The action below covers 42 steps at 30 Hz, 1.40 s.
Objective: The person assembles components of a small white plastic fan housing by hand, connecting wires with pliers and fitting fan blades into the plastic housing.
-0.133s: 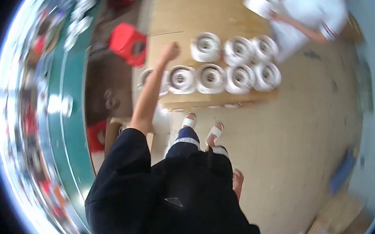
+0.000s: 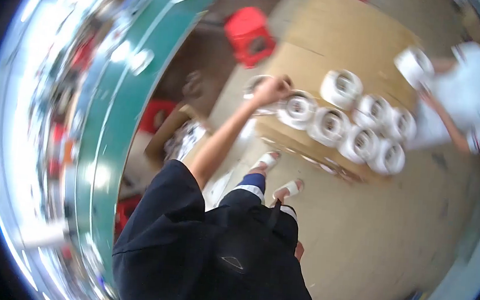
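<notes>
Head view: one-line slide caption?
Left hand beside white rolls on brown cardboard, with a co-worker holding another roll.

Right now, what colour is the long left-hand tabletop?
The tabletop is green, seen in the head view.

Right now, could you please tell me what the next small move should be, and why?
I would probably ease the left hand toward the leftmost white roll: the hand overlaps that roll in this view, while the neighbouring white roll sits close on its other side. Blur hides whether it touches either, so a small, slow move seems wiser.
</notes>
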Each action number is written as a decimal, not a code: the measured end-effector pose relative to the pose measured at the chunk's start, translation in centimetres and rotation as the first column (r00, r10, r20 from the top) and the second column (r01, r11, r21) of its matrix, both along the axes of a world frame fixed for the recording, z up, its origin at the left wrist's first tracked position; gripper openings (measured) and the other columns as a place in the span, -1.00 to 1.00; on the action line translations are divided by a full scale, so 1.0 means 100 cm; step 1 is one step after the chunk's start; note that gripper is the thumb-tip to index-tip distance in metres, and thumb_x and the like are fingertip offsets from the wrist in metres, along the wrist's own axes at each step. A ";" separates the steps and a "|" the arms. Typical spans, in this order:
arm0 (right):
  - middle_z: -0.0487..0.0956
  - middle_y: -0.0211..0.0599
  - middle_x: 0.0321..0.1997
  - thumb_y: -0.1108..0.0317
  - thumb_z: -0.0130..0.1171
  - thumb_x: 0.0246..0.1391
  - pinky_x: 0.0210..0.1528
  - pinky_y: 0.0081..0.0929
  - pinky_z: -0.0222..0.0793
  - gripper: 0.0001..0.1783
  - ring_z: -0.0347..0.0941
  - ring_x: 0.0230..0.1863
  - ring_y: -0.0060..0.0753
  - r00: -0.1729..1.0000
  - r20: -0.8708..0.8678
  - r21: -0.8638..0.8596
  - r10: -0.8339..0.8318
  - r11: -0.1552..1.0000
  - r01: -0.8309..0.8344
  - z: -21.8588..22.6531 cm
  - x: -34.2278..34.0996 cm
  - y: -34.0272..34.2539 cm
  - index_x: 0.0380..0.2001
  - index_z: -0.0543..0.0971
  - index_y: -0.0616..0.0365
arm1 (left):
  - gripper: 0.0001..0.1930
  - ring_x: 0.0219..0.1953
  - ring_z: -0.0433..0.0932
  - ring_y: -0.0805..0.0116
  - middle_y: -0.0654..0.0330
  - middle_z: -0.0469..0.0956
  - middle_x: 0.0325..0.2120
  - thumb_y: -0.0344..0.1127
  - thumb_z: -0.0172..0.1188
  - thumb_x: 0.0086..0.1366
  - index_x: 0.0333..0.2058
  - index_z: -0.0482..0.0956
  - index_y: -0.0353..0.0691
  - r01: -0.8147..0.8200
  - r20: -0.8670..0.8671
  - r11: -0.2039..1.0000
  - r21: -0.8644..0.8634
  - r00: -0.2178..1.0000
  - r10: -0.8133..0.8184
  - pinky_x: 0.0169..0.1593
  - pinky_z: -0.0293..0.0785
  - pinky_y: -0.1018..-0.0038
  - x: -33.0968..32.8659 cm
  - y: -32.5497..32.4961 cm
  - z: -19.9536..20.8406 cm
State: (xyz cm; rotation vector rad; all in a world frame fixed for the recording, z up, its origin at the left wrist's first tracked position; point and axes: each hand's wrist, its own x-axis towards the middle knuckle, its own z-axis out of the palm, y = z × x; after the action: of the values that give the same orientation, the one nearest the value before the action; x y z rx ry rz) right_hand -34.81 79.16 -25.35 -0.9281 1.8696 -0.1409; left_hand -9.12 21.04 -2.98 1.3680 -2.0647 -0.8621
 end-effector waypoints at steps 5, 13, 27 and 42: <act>0.51 -0.22 -0.45 0.43 -0.08 0.04 -0.42 -0.38 0.41 -0.68 0.45 -0.45 -0.34 0.872 0.351 0.303 -0.340 0.923 0.238 -0.011 -0.053 -0.106 -0.10 0.46 0.13 | -0.74 -0.46 0.49 0.12 -0.05 0.50 -0.51 -0.21 0.13 0.09 -0.36 0.48 -0.30 -0.414 0.064 0.868 0.274 0.908 0.413 -0.35 0.41 0.26 0.132 0.224 -0.055; 0.39 -0.28 -0.57 0.54 -0.14 0.00 -0.64 -0.50 0.30 -0.66 0.33 -0.62 -0.43 0.887 0.385 0.150 -0.256 0.965 0.214 0.010 -0.082 -0.276 -0.13 0.43 0.07 | -0.82 -0.58 0.54 0.30 0.04 0.54 -0.56 -0.41 -0.01 0.10 -0.39 0.54 -0.35 -0.685 0.752 -0.496 0.533 0.114 0.650 -0.55 0.49 0.34 0.133 0.753 -0.216; 0.53 -0.13 -0.53 0.63 -0.36 -0.11 -0.58 -0.51 0.38 -0.53 0.46 -0.58 -0.40 0.529 0.417 -0.126 0.739 0.623 -0.772 0.030 0.277 -0.241 -0.14 0.44 0.22 | -0.73 -0.45 0.57 0.32 0.11 0.55 -0.44 -0.25 -0.01 0.18 -0.18 0.49 -0.20 -0.171 0.167 -0.222 0.960 -0.288 0.943 -0.42 0.51 0.34 0.102 0.794 -0.247; 0.56 -0.13 -0.50 0.62 -0.31 -0.23 -0.53 -0.58 0.38 -0.53 0.48 -0.56 -0.45 0.381 0.315 0.014 0.869 0.397 -0.918 0.036 0.525 -0.155 -0.24 0.51 0.26 | -0.74 -0.48 0.54 0.40 0.14 0.57 -0.45 -0.35 -0.02 0.18 -0.15 0.46 -0.26 -0.464 -0.088 -0.325 0.824 -0.671 0.737 -0.48 0.46 0.48 0.330 0.854 -0.241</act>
State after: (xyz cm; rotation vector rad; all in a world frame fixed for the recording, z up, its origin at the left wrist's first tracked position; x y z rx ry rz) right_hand 17.70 63.68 -21.79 -1.5912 0.8674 0.5734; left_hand 23.93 106.39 -27.07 1.6067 0.6458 -0.5881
